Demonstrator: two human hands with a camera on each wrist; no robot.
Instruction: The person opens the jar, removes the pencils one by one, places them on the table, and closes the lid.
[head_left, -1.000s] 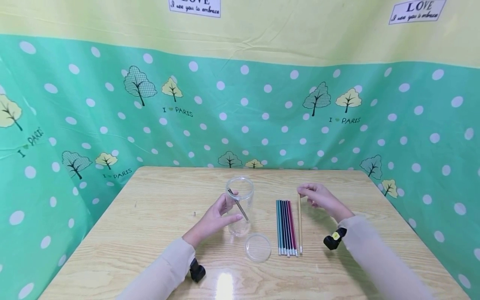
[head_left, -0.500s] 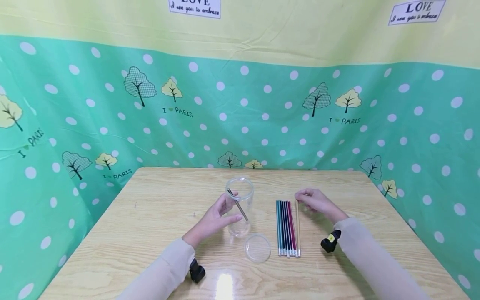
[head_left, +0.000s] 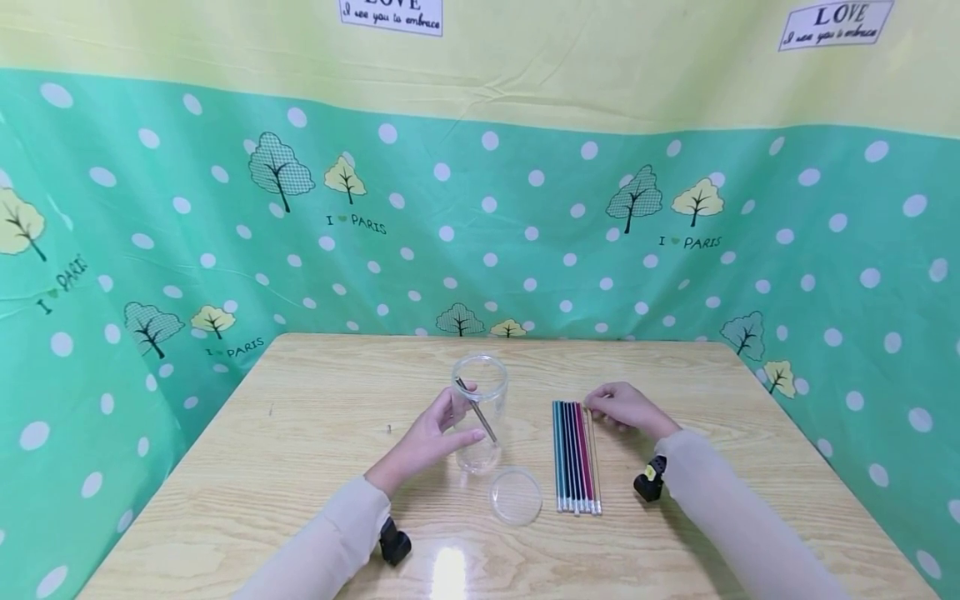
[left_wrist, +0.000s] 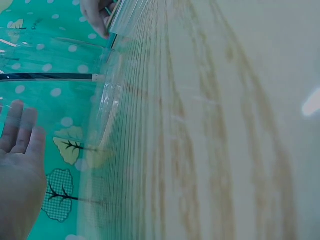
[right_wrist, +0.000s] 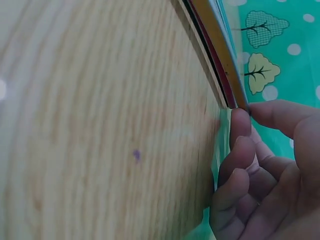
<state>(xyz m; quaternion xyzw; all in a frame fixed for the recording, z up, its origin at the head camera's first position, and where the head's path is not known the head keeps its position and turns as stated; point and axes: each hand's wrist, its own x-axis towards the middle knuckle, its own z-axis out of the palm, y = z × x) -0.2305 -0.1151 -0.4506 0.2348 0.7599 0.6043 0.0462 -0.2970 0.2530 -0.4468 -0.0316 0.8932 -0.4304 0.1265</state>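
A clear jar (head_left: 480, 457) stands upright on the table, its mouth uncovered. My left hand (head_left: 429, 433) holds it from the left side, thumb in front and fingers behind. One dark pencil (left_wrist: 50, 77) leans inside the jar. To the right, several pencils (head_left: 572, 458) lie side by side, teal, dark and red, with metal ends toward me. My right hand (head_left: 626, 407) pinches the far tip of a yellow pencil (right_wrist: 220, 40) between thumb and forefinger. That pencil lies at the right edge of the row, close beside the red one.
A round clear lid (head_left: 516, 497) lies flat between the jar and the pencils. Left of the jar is a tiny object (head_left: 388, 428), too small to identify. Behind the wooden table (head_left: 315, 392) hangs a green and yellow patterned cloth (head_left: 405, 275).
My right hand has moved left and slightly nearer with the yellow pencil, bringing it from a gap apart to beside the row. My left hand and the jar have not moved.
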